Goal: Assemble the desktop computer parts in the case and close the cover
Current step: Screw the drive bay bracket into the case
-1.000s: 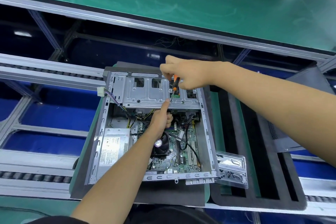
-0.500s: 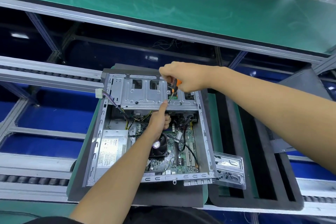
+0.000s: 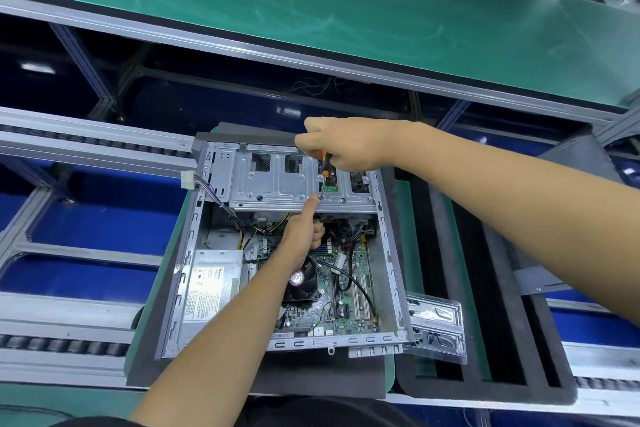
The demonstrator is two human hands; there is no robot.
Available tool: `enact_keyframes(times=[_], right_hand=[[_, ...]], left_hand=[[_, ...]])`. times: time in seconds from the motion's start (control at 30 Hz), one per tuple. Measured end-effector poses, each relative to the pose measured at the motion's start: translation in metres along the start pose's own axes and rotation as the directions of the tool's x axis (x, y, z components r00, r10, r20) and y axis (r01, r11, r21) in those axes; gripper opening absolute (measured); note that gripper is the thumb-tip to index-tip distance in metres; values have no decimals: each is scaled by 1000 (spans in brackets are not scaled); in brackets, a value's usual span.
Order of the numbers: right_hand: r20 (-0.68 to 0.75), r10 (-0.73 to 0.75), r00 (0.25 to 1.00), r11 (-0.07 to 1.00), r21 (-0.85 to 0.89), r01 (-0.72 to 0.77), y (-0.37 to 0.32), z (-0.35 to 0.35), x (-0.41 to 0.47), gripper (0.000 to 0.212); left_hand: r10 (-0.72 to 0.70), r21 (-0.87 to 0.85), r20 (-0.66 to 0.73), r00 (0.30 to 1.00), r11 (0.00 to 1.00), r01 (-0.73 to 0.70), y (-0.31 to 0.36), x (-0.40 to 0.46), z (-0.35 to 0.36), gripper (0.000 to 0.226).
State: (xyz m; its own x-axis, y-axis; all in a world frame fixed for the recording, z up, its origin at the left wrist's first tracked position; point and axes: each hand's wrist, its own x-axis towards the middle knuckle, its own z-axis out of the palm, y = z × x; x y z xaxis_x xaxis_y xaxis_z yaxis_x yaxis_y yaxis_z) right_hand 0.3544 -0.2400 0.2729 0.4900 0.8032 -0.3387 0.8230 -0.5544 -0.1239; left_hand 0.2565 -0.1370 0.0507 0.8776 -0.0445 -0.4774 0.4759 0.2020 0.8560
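Open computer case (image 3: 389, 253) lies on its side on a foam pad. Right hand (image 3: 341, 146) grips an orange-handled screwdriver (image 3: 323, 177), tip on the drive cage (image 3: 277, 184). Left hand (image 3: 304, 232), index finger extended, other fingers curled, touches the cage edge beside the tip.

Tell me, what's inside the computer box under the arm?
Inside the computer case you can see a green motherboard, a black fan, a silver power supply and cables. The left hand and the metal drive cage cover whatever lies beneath them.
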Motion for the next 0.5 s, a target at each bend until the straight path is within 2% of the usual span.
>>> enact_keyframes(times=[0.1,0.17,0.23,0.33,0.37,0.4,0.5], right_hand=[[-71,31,997,984,-173,-43,2,-2,3,13],[-114,58,992,964,-251,-85,7,1,2,13],[-86,83,993,977,-191,-98,10,3,0,8],[-28,14,1000,999,38,-13,6,2,-1,33],[-22,-8,1000,998,65,9,5,2,-1,36],[-28,-19,999,999,48,20,4,2,0,34],[-93,12,996,989,-145,-25,5,2,3,17]], left_hand=[[-9,0,-18,1000,1000,9,1,0,0,37],[-6,9,-18,1000,1000,6,1,0,-1,40],[-5,-4,-6,1000,1000,5,0,1,-1,36],[-5,-28,7,1000,1000,6,0,1,-1,31],[0,-29,7,1000,1000,0,0,1,-2,33],[-1,-32,7,1000,999,1,1,1,-1,33],[-4,-30,5,1000,1000,5,2,1,-1,32]])
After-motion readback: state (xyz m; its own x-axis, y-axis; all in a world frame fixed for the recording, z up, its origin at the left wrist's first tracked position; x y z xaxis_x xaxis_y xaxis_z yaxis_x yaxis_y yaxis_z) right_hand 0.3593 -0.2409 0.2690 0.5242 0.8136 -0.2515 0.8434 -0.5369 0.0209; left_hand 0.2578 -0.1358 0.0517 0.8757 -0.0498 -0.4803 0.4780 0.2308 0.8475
